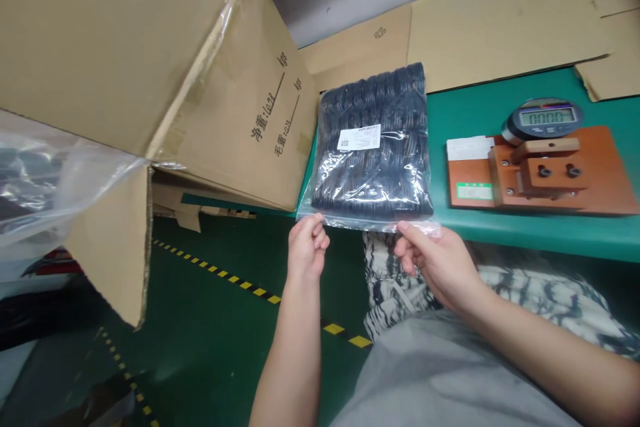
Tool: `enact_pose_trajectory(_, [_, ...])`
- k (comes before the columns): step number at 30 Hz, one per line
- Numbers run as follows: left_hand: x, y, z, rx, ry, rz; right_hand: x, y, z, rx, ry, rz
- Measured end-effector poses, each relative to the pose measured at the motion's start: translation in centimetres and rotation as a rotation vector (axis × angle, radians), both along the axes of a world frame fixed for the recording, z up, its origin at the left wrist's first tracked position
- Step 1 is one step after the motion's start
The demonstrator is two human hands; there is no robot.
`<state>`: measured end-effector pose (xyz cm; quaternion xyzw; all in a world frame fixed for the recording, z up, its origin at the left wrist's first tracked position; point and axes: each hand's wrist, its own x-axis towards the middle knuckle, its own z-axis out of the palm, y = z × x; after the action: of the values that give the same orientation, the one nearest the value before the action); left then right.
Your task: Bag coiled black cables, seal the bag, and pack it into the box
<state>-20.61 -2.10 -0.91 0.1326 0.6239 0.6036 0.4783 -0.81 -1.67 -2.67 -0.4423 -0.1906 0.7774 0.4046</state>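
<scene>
A clear plastic bag (373,147) packed with black rubber rings lies on the green table (470,113) at its near edge, a white label on its top face. My left hand (306,247) pinches the bag's near left corner, fingers closed on the plastic. My right hand (435,260) grips the bag's near right edge, thumb on top. Both hands hang just off the table's front edge, above my lap.
A large open cardboard box (150,47) with a clear plastic liner (45,173) stands at the left. An orange measuring fixture (545,170) with a digital gauge (545,117) sits on the table at the right. Flat cardboard sheets (500,20) lean behind. Yellow-black tape marks the green floor (210,320).
</scene>
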Motion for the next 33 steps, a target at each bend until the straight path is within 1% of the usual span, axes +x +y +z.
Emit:
enact_pose_trajectory(2, [0.3, -0.1, 0.0, 0.01, 0.007, 0.021, 0.0, -0.1, -0.1, 0.0, 0.0, -0.029])
enact_pose_trajectory(4, [0.6, -0.3, 0.0, -0.011, -0.019, 0.002, -0.1, -0.3, -0.1, -0.013, 0.02, -0.024])
enact_pose_trajectory(8, [0.9, -0.6, 0.0, -0.069, -0.063, -0.093, -1.3, -0.3, 0.3, -0.045, 0.107, 0.091])
enact_pose_trajectory(10, [1.0, -0.5, -0.1, -0.06, -0.047, -0.117, -2.7, -0.2, 0.4, -0.06, 0.168, 0.165])
enact_pose_trajectory(12, [1.0, -0.4, 0.0, -0.046, -0.059, -0.119, -4.4, -0.1, 0.3, -0.048, 0.216, 0.201])
enact_pose_trajectory(16, [0.6, -0.4, 0.2, -0.037, -0.064, -0.101, -7.0, 0.0, 0.1, -0.009, 0.273, 0.099])
enact_pose_trajectory(19, [0.4, -0.5, 0.1, -0.017, -0.005, -0.085, -7.8, 0.1, 0.2, -0.019, 0.279, 0.029])
enact_pose_trajectory(24, [0.8, -0.1, -0.9, 0.053, 0.062, -0.048, -8.5, 0.1, 0.8, -0.032, 0.357, 0.044])
enact_pose_trajectory(27, [0.9, 0.0, -1.2, 0.062, 0.094, -0.013, -9.5, 0.2, 1.0, -0.031, 0.379, 0.003])
enact_pose_trajectory(30, [0.6, -0.4, -1.3, 0.04, 0.067, -0.076, -10.5, 0.1, 0.9, -0.021, 0.38, -0.047])
enact_pose_trajectory(33, [0.2, -0.9, -1.5, 0.047, 0.037, -0.15, -10.9, 0.0, 0.5, 0.007, 0.354, -0.06])
